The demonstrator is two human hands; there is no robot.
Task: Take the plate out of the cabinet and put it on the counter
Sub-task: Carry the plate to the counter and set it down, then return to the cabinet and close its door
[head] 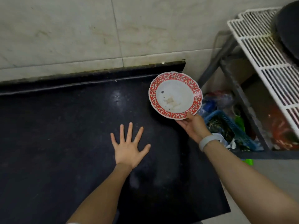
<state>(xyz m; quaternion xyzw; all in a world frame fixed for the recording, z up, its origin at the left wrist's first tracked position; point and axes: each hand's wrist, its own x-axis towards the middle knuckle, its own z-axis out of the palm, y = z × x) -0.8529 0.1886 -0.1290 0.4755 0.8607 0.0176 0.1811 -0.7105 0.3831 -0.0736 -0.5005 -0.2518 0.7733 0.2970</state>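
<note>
A white plate (175, 95) with a red flowered rim and a few stains in its middle is held above the right end of the black counter (64, 135). My right hand (193, 126) grips its near edge from below, thumb on the rim, and a pale band sits on that wrist. My left hand (129, 147) is spread flat, fingers apart, over the counter's middle, holding nothing. No cabinet is in view.
A marble-tiled wall (80, 29) backs the counter. To the right stands a metal rack with a white wire shelf (265, 50) carrying a dark pan (288, 28). Below it are a blue basket (226, 126) with greens and plastic bags.
</note>
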